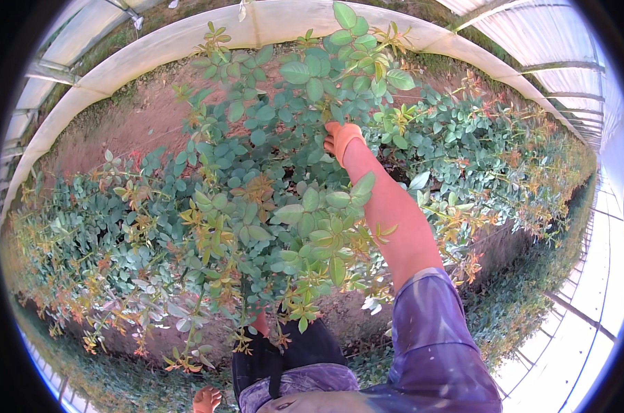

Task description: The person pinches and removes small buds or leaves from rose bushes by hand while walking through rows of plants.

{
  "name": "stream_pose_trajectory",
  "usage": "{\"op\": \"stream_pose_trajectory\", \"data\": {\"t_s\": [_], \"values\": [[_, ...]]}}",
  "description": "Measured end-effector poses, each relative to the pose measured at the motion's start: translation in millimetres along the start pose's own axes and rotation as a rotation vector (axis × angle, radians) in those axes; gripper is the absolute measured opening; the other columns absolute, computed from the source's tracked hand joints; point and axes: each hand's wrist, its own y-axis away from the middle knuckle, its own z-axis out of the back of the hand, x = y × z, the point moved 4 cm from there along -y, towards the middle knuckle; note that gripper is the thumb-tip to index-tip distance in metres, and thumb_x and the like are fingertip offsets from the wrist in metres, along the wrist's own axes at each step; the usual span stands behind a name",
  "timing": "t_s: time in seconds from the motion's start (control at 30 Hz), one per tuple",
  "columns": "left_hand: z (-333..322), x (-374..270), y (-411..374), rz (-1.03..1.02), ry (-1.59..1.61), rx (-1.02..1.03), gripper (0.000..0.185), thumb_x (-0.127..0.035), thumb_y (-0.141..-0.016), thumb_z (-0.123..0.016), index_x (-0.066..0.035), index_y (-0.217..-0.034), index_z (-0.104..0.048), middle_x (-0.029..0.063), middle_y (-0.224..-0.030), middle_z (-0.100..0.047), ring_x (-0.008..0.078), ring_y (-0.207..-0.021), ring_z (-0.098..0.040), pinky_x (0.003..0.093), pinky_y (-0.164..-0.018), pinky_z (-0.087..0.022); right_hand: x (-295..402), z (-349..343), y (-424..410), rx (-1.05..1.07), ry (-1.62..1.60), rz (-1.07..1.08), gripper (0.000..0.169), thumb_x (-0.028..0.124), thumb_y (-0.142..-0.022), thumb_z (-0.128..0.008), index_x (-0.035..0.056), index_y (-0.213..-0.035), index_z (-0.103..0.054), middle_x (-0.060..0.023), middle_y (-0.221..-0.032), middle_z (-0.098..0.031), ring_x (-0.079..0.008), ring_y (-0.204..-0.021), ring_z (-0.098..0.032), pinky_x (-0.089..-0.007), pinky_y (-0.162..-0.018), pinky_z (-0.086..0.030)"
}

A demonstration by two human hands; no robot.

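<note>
My right hand [339, 140], in an orange glove, reaches into the far side of a leafy rose bush [291, 155]. Its fingers curl in near an upright leafy stem [326, 106]. Leaves and the hand itself hide whether the fingers close on that stem. Low at the picture's bottom edge, my left hand [206, 399] hangs beside my body with fingers bent, apart from the bush in front of me. What it may hold cannot be made out. A tall shoot with broad green leaves [312, 206] stands close to the camera, overlapping my right forearm.
The rose row runs on to the left [111, 237] and right [461, 129], with reddish young shoots. Beyond lies a bare soil path [131, 124] and a pale plastic sheet [188, 41]. A further plant row [528, 299] grows behind me. Greenhouse sheeting [544, 41] arches around.
</note>
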Motion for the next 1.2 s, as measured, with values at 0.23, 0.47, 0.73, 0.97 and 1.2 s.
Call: {"op": "stream_pose_trajectory", "data": {"t_s": [0.23,0.47,0.73,0.97,1.2], "values": [[-35,-38,11,-0.054,-0.142,-0.253,0.035,-0.028,-0.103,-0.055,-0.003,-0.127,-0.062,0.0122,-0.106,-0.075,0.0223,-0.093,-0.074,0.0309,-0.072,-0.056,31,-10,55,-0.240,2.312,0.628,0.030,0.027,-0.088,-0.071,0.0062,-0.109,-0.074,-0.0093,-0.113,-0.075,-0.0272,-0.106,-0.072,-0.0366,-0.090,-0.057],[-139,-206,56,-0.438,-0.332,-0.374,0.031,-0.022,-0.105,-0.055,0.004,-0.121,-0.061,0.0138,-0.097,-0.073,0.0208,-0.082,-0.072,0.0289,-0.064,-0.056,83,-51,132,-0.107,1.743,0.317,0.027,0.022,-0.092,-0.061,0.0020,-0.102,-0.076,-0.0177,-0.108,-0.074,-0.0354,-0.096,-0.073,-0.0447,-0.080,-0.058],[-417,-547,99,-1.101,-0.923,0.104,0.039,-0.010,-0.098,-0.045,0.006,-0.129,-0.062,0.0136,-0.120,-0.070,0.0183,-0.100,-0.067,0.0325,-0.089,-0.052,109,-65,168,0.172,1.963,0.260,0.024,0.020,-0.091,-0.057,0.0133,-0.107,-0.074,-0.0166,-0.111,-0.073,-0.0375,-0.090,-0.070,-0.0452,-0.075,-0.057],[-500,-561,-38,-0.476,-1.565,0.549,0.057,-0.053,-0.103,-0.045,-0.018,-0.146,-0.054,0.0076,-0.135,-0.065,0.0286,-0.123,-0.062,0.0363,-0.108,-0.045,92,-125,153,0.497,1.563,0.249,0.031,0.028,-0.096,-0.054,0.0141,-0.118,-0.070,-0.0109,-0.108,-0.073,-0.0330,-0.093,-0.067,-0.0442,-0.086,-0.053],[-480,-514,-48,-0.919,-1.386,0.736,0.046,-0.032,-0.101,-0.060,-0.006,-0.139,-0.054,0.0170,-0.134,-0.057,0.0358,-0.126,-0.054,0.0421,-0.106,-0.046,47,-167,101,0.863,1.254,0.233,0.032,0.005,-0.092,-0.057,0.0116,-0.120,-0.073,-0.0022,-0.111,-0.074,-0.0113,-0.093,-0.065,-0.0284,-0.083,-0.053]]}}
